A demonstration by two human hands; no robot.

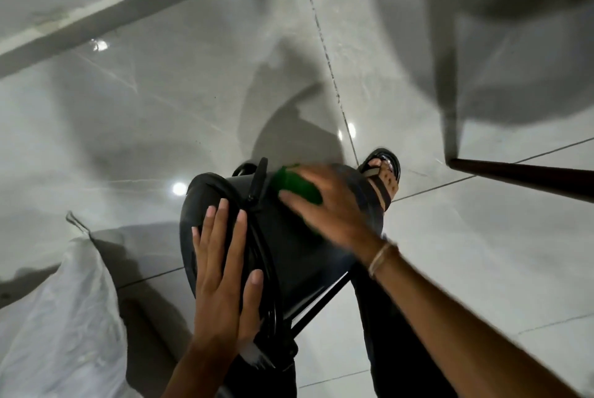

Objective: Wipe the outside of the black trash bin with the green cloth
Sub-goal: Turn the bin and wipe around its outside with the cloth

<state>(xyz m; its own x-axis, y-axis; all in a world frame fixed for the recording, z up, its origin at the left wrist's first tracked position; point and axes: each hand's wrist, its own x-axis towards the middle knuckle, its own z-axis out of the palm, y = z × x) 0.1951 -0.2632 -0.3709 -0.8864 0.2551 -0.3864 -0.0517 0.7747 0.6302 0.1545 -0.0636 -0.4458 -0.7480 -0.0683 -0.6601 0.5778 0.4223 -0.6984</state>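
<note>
The black trash bin (283,246) lies tilted on its side low in the middle of the head view, lid end toward the left. My left hand (221,272) rests flat on the lid with its fingers spread, holding nothing. My right hand (328,208) presses the green cloth (289,183) against the bin's outer wall, near the handle. Motion blurs the right hand, and the hand covers most of the cloth.
Glossy pale floor tiles (160,108) lie all around. A white sack (64,317) sits at the lower left. My sandalled foot (384,172) stands just right of the bin. A dark table leg (450,101) and a dark bar (530,177) stand at the right.
</note>
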